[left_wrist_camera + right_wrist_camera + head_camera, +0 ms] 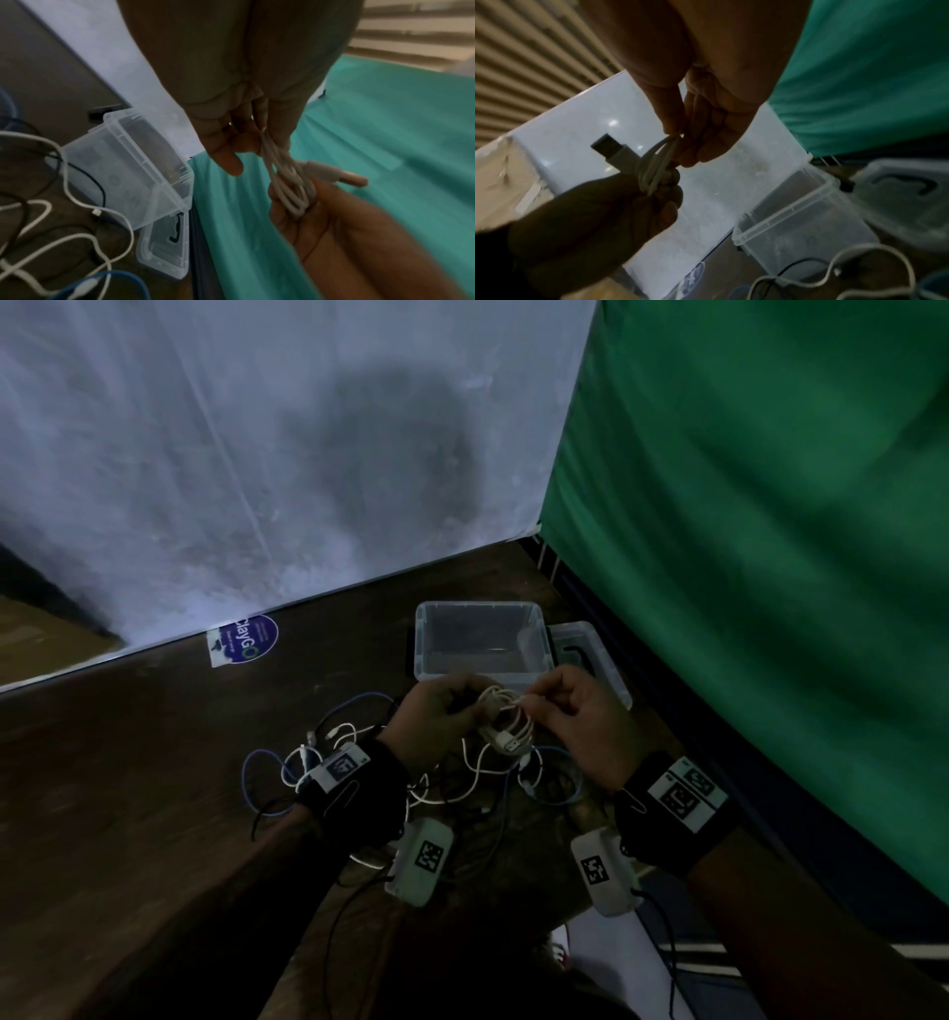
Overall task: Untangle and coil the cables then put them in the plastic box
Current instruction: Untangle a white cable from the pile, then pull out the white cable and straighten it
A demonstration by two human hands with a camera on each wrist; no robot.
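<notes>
A: Item in hand?
B: White cable (506,724), wound into a small bundle of loops, USB plug hanging at the lower end. Held above the table, just in front of the plastic box (534,613).

A: Left hand (436,719)?
B: Fingers curled round one side of the bundle; in the right wrist view, loops pinned between thumb and fingers.

A: Right hand (577,719)?
B: Thumb and fingertips pressed together, pinching the loops at the opposite side.

A: Step?
B: Coiling, likely near the end for this cable: loops gathered, no loose tail plainly visible. Judged, not certain.

A: Box contents?
B: None visible through the clear walls. Lid (590,660) lying beside it, on the right.

A: Remaining stock?
B: Tangle (462,783) of white, blue and black cables on the wooden table (154,762), beneath and between the wrists. Not yet sorted.

A: Next move, requirements?
B: Probably a tuck or wrap of the free end, then a short carry forward and a drop into the box. Firm pinch needed throughout; springy loops apt to open on release.
</notes>
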